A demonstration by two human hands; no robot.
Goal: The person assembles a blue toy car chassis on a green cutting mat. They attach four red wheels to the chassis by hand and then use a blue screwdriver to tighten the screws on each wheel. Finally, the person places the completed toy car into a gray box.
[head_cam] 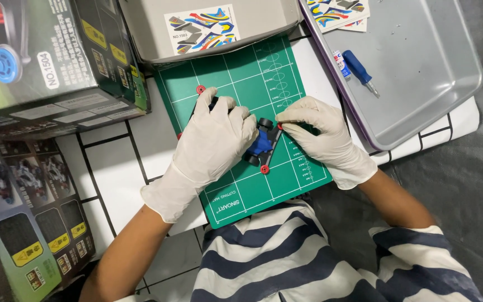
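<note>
Closest to the camera, a striped blue and white shirt point(286, 263) fills the bottom edge, just below the green cutting mat point(241, 72), our landmark here. On the mat's middle sits the small blue toy car chassis point(261, 144) with black wheels. The left hand point(214, 142), in a white glove, covers the chassis's left end, its grip curled down and pressed on it. The right hand point(322, 137), gloved too, comes in from the mat's right edge, thumb and forefinger pinched together on a red hub point(279, 126) at the chassis's upper right corner. Another red hub point(264, 169) shows at the chassis's near end, and a loose red piece point(200, 89) lies towards the mat's far left corner. The mat lies on the white tiled desk point(113, 162). Right of the mat, a metal tray point(431, 72) holds a blue-handled screwdriver point(360, 70). Beyond the mat's far edge stands a grey box point(141, 28) bearing a colourful sticker sheet point(201, 28). Left of the mat, printed cartons point(46, 56) are stacked.
</note>
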